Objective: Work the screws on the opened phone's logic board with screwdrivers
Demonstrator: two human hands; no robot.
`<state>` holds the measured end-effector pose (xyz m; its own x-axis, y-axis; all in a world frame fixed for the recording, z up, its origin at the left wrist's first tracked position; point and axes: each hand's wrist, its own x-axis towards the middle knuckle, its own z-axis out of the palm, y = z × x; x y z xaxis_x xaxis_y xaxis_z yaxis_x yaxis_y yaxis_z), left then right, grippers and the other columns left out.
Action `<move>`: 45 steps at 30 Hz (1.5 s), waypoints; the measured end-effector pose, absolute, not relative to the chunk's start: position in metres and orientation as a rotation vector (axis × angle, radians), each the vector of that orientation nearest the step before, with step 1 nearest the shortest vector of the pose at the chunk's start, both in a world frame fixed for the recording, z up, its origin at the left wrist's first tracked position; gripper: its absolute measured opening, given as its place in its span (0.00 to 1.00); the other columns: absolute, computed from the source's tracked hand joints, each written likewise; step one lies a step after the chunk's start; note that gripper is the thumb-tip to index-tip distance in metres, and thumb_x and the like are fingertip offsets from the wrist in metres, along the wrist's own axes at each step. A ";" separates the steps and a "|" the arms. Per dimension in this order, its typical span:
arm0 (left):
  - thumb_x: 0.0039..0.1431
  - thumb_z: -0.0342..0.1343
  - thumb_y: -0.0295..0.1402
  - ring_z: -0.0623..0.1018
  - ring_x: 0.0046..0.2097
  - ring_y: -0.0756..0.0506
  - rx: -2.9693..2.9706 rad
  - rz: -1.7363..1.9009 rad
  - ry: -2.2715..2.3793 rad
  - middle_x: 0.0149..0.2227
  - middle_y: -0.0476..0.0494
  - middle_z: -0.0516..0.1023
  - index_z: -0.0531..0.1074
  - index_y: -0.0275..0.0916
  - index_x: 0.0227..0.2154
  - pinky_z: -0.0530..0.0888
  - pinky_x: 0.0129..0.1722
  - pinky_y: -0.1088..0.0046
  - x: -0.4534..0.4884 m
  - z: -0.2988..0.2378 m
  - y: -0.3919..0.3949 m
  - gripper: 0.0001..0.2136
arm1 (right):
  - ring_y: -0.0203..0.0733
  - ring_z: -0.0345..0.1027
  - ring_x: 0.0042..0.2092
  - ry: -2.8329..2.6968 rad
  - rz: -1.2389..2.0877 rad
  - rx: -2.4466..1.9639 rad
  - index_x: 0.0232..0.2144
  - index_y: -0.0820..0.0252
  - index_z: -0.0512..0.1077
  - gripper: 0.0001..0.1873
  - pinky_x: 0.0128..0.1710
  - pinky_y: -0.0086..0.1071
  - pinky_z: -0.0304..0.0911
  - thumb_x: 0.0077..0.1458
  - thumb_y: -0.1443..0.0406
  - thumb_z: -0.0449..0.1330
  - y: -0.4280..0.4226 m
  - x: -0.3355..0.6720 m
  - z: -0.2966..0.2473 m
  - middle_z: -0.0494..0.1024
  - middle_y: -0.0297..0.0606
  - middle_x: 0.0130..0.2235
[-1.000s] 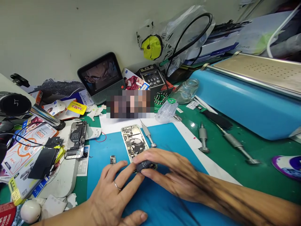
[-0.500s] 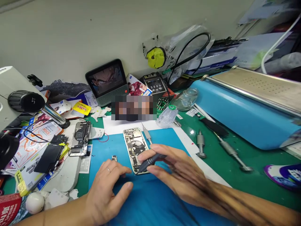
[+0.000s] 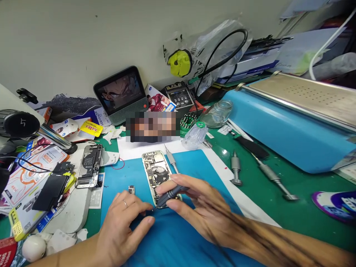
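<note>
An opened phone lies face down on a blue mat, its inner parts showing. My right hand pinches a dark screwdriver whose tip points down-left at the mat beside the phone's near end. My left hand rests on the mat with curled fingers, fingertips close to the screwdriver tip; a ring sits on one finger. A small loose part lies on the mat just beyond the left hand.
A second opened phone lies at left on a white pad. Silver screwdrivers lie around. A blue machine fills the right. A small screen, plastic bottle, glass jar and boxes crowd the back.
My right hand has shifted the screwdriver down to the phone's near end. My left hand has pulled back from the phone and curled on the mat.
</note>
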<state>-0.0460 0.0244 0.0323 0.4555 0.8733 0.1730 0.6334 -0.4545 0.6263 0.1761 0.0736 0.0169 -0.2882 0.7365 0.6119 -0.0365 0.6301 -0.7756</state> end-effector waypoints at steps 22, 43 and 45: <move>0.69 0.53 0.29 0.72 0.36 0.47 2.225 0.695 1.246 0.34 0.50 0.78 0.73 0.43 0.38 0.63 0.38 0.67 -0.044 0.034 0.024 0.05 | 0.36 0.81 0.41 -1.758 0.826 -0.557 0.64 0.39 0.59 0.33 0.45 0.27 0.78 0.61 0.69 0.60 0.072 0.173 0.019 0.83 0.30 0.45; 0.67 0.57 0.30 0.73 0.36 0.47 2.168 0.732 1.232 0.33 0.49 0.78 0.74 0.42 0.36 0.65 0.39 0.67 -0.043 0.034 0.024 0.03 | 0.40 0.81 0.44 -1.794 0.948 -0.576 0.57 0.47 0.67 0.28 0.46 0.32 0.79 0.57 0.75 0.62 0.071 0.180 0.023 0.83 0.36 0.44; 0.67 0.57 0.30 0.73 0.36 0.47 2.173 0.731 1.232 0.32 0.49 0.78 0.74 0.42 0.35 0.65 0.39 0.67 -0.043 0.034 0.024 0.04 | 0.41 0.81 0.44 -1.793 0.951 -0.567 0.58 0.45 0.65 0.30 0.46 0.34 0.80 0.57 0.75 0.62 0.070 0.180 0.022 0.83 0.35 0.45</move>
<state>-0.0435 0.0242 0.0343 0.4372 0.8785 0.1925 0.5902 -0.4418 0.6757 0.1803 0.0698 0.0224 -0.4015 0.7339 0.5479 -0.0420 0.5829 -0.8115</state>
